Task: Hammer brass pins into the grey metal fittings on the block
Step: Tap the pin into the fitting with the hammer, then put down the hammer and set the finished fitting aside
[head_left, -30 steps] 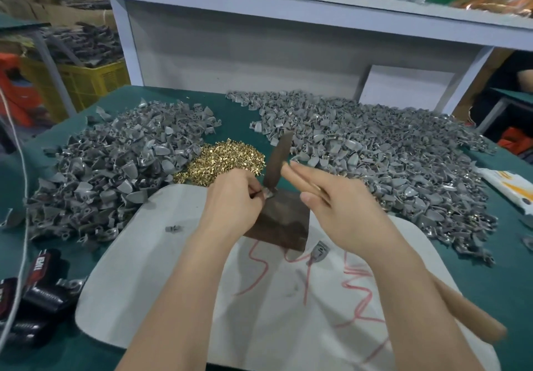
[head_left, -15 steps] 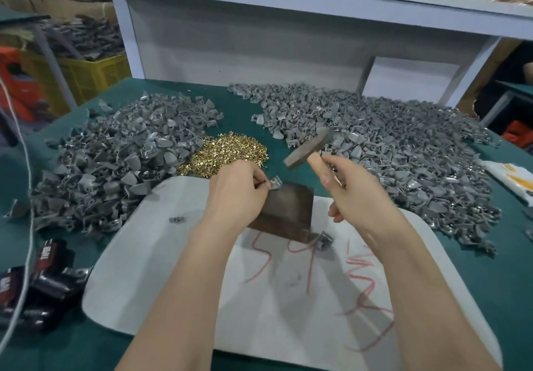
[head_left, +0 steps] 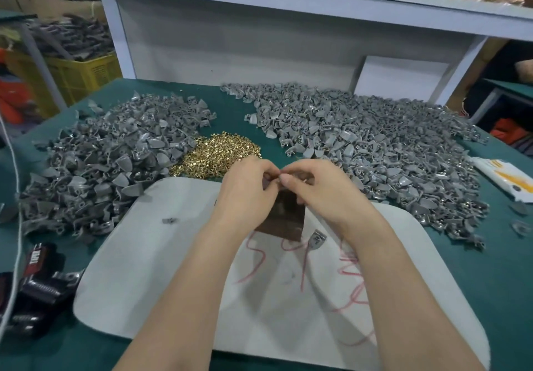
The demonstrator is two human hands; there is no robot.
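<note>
A: Hands?
B: Left hand (head_left: 248, 187) and right hand (head_left: 320, 191) together mid-frame above the block (head_left: 288, 216), fingertips pinching a tiny piece, maybe a fitting (head_left: 278, 176)
A: Pins (head_left: 222, 154)?
B: Heaped just upper left of the hands

Green table (head_left: 236, 102) carries left fitting heap (head_left: 109, 157), right fitting heap (head_left: 375, 145), brass pin pile (head_left: 219, 154), white mat (head_left: 161, 255).
</note>
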